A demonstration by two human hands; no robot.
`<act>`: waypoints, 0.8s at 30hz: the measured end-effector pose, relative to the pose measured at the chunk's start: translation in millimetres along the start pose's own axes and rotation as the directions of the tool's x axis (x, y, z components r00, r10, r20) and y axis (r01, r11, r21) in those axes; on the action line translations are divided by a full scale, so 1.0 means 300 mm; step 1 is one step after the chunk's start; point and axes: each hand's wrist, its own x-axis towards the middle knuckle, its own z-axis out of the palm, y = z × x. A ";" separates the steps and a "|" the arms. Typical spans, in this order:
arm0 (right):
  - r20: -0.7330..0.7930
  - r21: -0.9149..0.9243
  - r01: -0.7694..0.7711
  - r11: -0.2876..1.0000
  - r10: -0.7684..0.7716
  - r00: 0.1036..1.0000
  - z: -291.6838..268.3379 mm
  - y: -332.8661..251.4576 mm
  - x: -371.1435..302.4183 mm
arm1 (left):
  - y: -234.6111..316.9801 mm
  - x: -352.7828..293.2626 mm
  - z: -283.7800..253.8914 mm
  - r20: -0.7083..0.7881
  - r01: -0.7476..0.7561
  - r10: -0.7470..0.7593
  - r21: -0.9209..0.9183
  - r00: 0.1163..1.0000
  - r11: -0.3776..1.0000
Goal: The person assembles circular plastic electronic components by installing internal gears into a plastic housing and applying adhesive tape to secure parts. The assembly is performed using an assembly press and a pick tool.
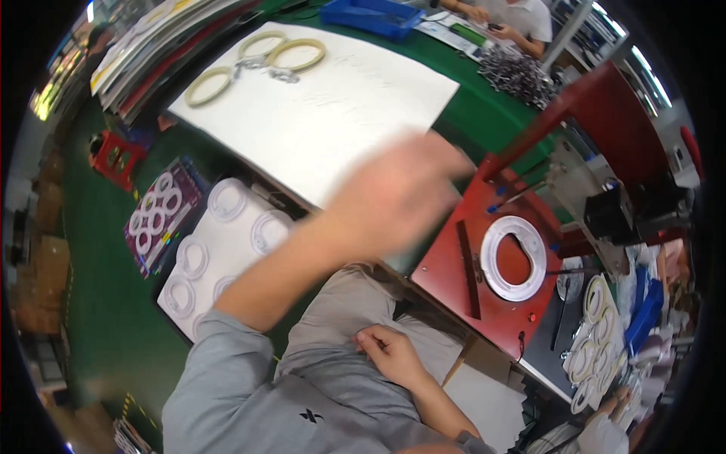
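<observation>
My left hand [404, 189] is raised over the near right part of the white sheet, beside the red press machine [446, 261]. Motion smears its fingers, so what it holds, if anything, does not show. On the machine's red base lies a white ring [495, 272], flat, with no hand touching it. My right hand [389, 356] rests over my lap, fingers curled and thumb near the index finger. Whether something small is inside them is hidden.
Yellowish rings [296, 66] and small clear bags lie on the white sheet [280, 121]. White rings [181, 297] sit on a padded surface to the left; more rings [596, 333] are at right. The machine's red upper arm [560, 113] overhangs its base. A person [522, 23] works across the table.
</observation>
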 end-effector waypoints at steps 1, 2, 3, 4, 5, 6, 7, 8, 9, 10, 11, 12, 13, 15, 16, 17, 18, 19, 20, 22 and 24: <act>-0.025 0.000 0.000 1.000 0.000 1.000 -0.007 -0.005 -0.001 | -0.058 0.014 -0.061 -0.141 0.139 -0.121 0.129 0.983 0.982; -0.022 -0.014 -0.004 1.000 0.003 1.000 -0.012 -0.011 -0.003 | -0.160 0.038 -0.119 -0.212 0.254 -0.214 0.178 0.953 0.951; -0.001 -0.029 0.003 1.000 -0.003 1.000 -0.013 -0.022 -0.003 | -0.294 0.036 -0.189 -0.296 0.323 -0.227 0.337 0.928 0.884; -0.008 -0.031 0.017 0.999 -0.017 1.000 -0.013 -0.027 -0.003 | -0.414 0.034 -0.256 -0.346 0.464 -0.331 0.439 0.878 0.770; 0.000 -0.033 0.020 0.999 -0.020 1.000 -0.013 -0.031 -0.006 | -0.527 0.030 -0.318 -0.365 0.508 -0.355 0.555 0.860 0.659; 0.006 -0.035 0.021 0.999 -0.021 1.000 -0.014 -0.033 -0.009 | -0.622 0.020 -0.360 -0.389 0.540 -0.377 0.653 0.841 0.531; 0.004 -0.024 0.005 1.000 -0.005 1.000 -0.016 -0.039 -0.015 | -0.696 0.000 -0.380 -0.388 0.534 -0.367 0.651 0.845 0.540; -0.004 -0.027 0.012 1.000 -0.013 1.000 -0.020 -0.042 -0.018 | -0.761 -0.021 -0.393 -0.373 0.608 -0.502 0.640 0.780 0.470; -0.037 -0.105 0.158 0.982 -0.163 0.986 -0.027 -0.041 -0.022 | -0.795 -0.026 -0.390 -0.351 0.672 -0.628 0.630 0.694 0.390; -0.062 -0.189 0.289 0.939 -0.305 0.950 -0.037 -0.043 -0.028 | -0.797 -0.021 -0.368 -0.344 0.669 -0.628 0.624 0.699 0.403; -0.071 -0.192 0.282 0.940 -0.300 0.951 -0.058 -0.082 -0.051 | -0.787 -0.034 -0.351 -0.351 0.656 -0.609 0.645 0.711 0.393; -0.163 -0.327 0.316 0.891 -0.383 0.910 -0.103 -0.145 -0.086 | -0.779 -0.040 -0.340 -0.360 0.643 -0.590 0.665 0.722 0.380; -0.228 -0.454 0.335 0.826 -0.471 0.852 -0.143 -0.210 -0.113 | -0.784 -0.027 -0.375 -0.367 0.677 -0.617 0.622 0.696 0.394; -0.399 -0.696 0.338 0.634 -0.733 0.551 -0.242 -0.290 -0.124 | -0.751 -0.035 -0.372 -0.379 0.670 -0.587 0.611 0.715 0.422; -0.489 -0.757 0.173 0.630 -0.722 0.490 -0.286 -0.318 -0.132 | -0.743 -0.031 -0.379 -0.404 0.660 -0.542 0.603 0.737 0.448; -0.511 -0.791 0.085 0.607 -0.730 0.453 -0.340 -0.317 -0.128 | -0.748 -0.033 -0.369 -0.404 0.659 -0.534 0.585 0.743 0.473; -0.503 -0.821 0.017 0.571 -0.736 0.452 -0.379 -0.332 -0.106 | -0.753 -0.035 -0.368 -0.406 0.658 -0.531 0.583 0.744 0.476; -0.495 -0.844 -0.049 0.533 -0.742 0.453 -0.410 -0.342 -0.086 | -0.755 -0.043 -0.371 -0.415 0.669 -0.534 0.561 0.737 0.488; -0.468 -0.854 -0.072 0.516 -0.698 0.543 -0.439 -0.332 -0.084 | -0.755 -0.048 -0.371 -0.421 0.678 -0.537 0.537 0.731 0.502; -0.434 -0.875 -0.088 0.476 -0.690 0.579 -0.454 -0.300 -0.091 | -0.757 -0.047 -0.377 -0.422 0.682 -0.540 0.522 0.728 0.512; -0.394 -0.896 -0.094 0.434 -0.681 0.617 -0.443 -0.293 -0.104 | -0.757 -0.042 -0.395 -0.427 0.689 -0.544 0.511 0.722 0.514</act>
